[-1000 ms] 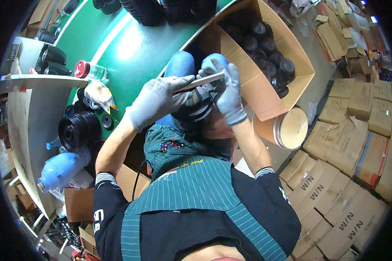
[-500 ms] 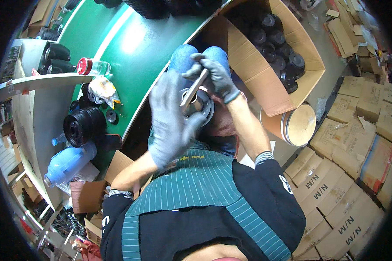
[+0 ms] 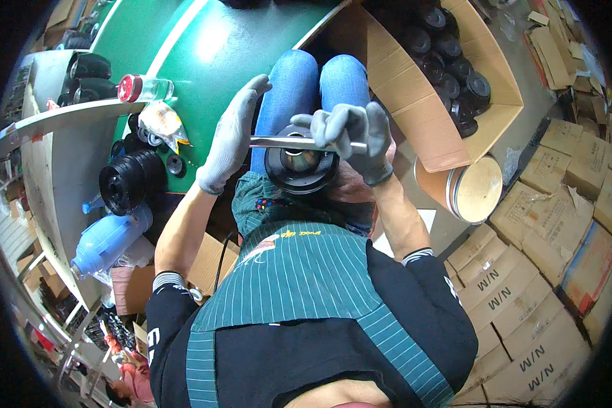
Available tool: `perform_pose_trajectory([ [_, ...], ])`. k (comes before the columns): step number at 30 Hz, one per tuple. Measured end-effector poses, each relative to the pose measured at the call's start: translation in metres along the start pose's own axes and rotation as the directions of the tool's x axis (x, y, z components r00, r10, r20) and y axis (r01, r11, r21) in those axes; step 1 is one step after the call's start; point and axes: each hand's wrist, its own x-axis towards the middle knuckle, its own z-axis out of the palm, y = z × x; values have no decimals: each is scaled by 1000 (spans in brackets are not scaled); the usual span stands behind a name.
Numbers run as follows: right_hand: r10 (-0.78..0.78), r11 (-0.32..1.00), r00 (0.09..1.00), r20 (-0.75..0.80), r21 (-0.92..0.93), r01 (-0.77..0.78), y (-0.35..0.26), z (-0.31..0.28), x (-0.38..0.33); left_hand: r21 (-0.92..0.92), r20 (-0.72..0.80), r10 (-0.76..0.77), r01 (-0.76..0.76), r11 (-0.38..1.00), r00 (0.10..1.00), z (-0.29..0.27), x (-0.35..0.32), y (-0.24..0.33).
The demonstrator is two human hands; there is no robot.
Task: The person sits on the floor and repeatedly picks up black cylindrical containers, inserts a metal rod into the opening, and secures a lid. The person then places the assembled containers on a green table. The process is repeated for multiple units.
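Note:
Both hands wear grey work gloves. My right hand point(image 3: 352, 136) has its fingers curled around a straight metal bar point(image 3: 279, 142), which lies nearly level from left to right. At the bar's other end my left hand point(image 3: 232, 139) is held flat, fingers stretched out together. That end meets or almost meets the left palm; I cannot tell which. Below the bar, at my lap, sits a round black flanged part point(image 3: 301, 182) with a shiny metal ring in its centre. The bar passes over its far part and hides some of it.
An open carton point(image 3: 415, 129) of black round parts stands at the right, beside a drum point(image 3: 474, 190). Stacked cartons point(image 3: 517, 285) fill the far right. On the left, the green table point(image 3: 217, 61) bears a red-lidded jar point(image 3: 146, 88) and black discs point(image 3: 126, 190), near a blue bottle point(image 3: 112, 238).
My left hand has moved left, off the black part, and turned on edge. The bar has swung from steeply tilted to nearly level in my right hand, which has shifted right and nearer.

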Motion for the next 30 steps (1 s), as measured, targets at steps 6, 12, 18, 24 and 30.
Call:
perform_pose_trajectory([
  [6, 174, 704, 965, 199, -710, 20, -22, 46, -2, 159, 165, 93, -120, 980, 982, -8, 32, -13],
  [12, 492, 93, 760, 424, -894, 438, -11, 98, 0, 16, 692, 99, -152, 988, 715, 48, 103, 14],
  [18, 472, -248, 871, 136, -928, 279, 46, 132, 19, -383, 734, 542, -410, 828, 410, 187, 106, -6],
  [24, 364, -101, 911, 193, -964, 245, -10, 133, 2, -4, 902, 22, -43, 999, 432, 184, 121, 34],
  [30, 185, -51, 925, 331, -937, 346, -15, 113, -15, -16, 319, 79, -78, 997, 944, 90, 122, 25],
])
